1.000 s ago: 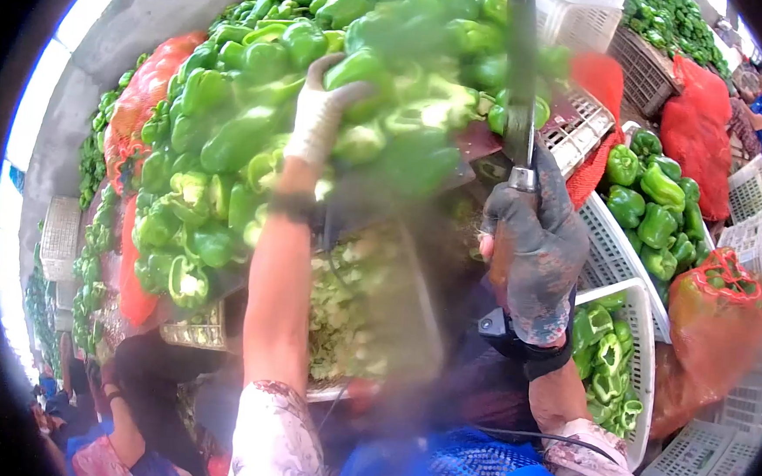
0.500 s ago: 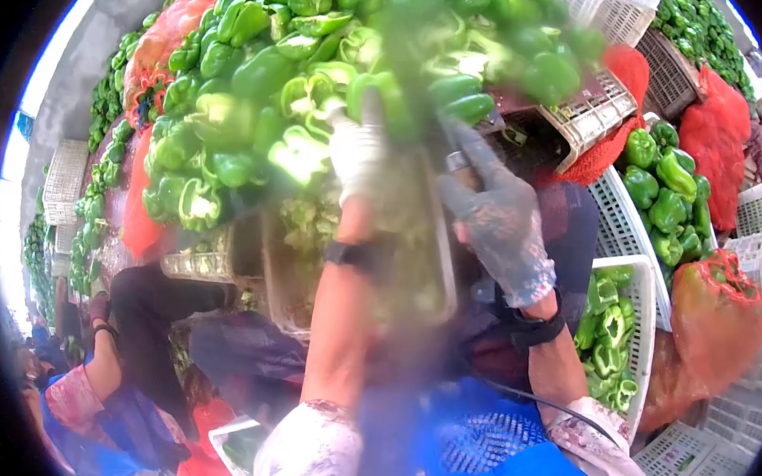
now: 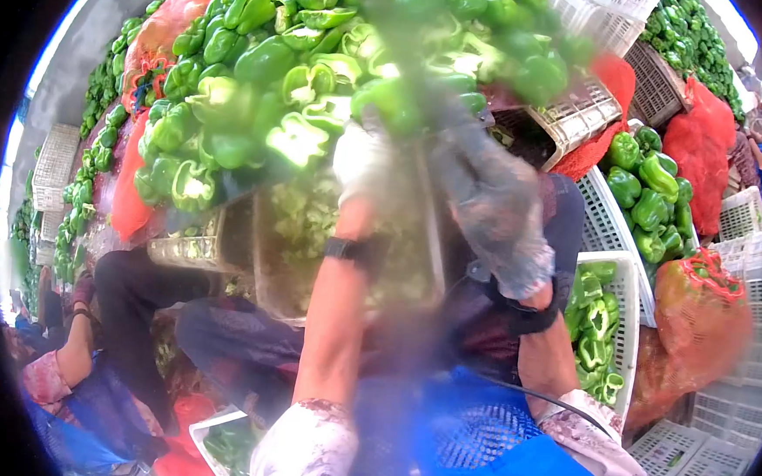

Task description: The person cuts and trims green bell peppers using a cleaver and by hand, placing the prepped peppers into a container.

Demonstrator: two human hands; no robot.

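Observation:
My left hand (image 3: 361, 160), in a white glove, is closed on a green bell pepper (image 3: 387, 104) at the front of a large heap of peppers (image 3: 265, 61). Close by on the right, my right hand (image 3: 498, 206) wears a stained grey glove. Its fingers are curled and point toward that pepper, but smears hide what they hold. Halved peppers with pale insides, such as one cut pepper (image 3: 296, 139), lie left of my left hand. Below my hands stands a pale crate (image 3: 261, 270) holding light green scraps.
At right, a white crate (image 3: 630, 327) holds cut peppers, and another crate (image 3: 605, 212) holds whole ones. Red mesh sacks (image 3: 700, 157) and stacked crates (image 3: 746, 339) stand beyond. A co-worker's arm (image 3: 76, 346) is at lower left. A blurred smear covers the view's middle.
The view has shifted slightly. My right hand has turned, and the metal-looking piece seen by its fingers earlier no longer shows. My left hand stays at the bell pepper.

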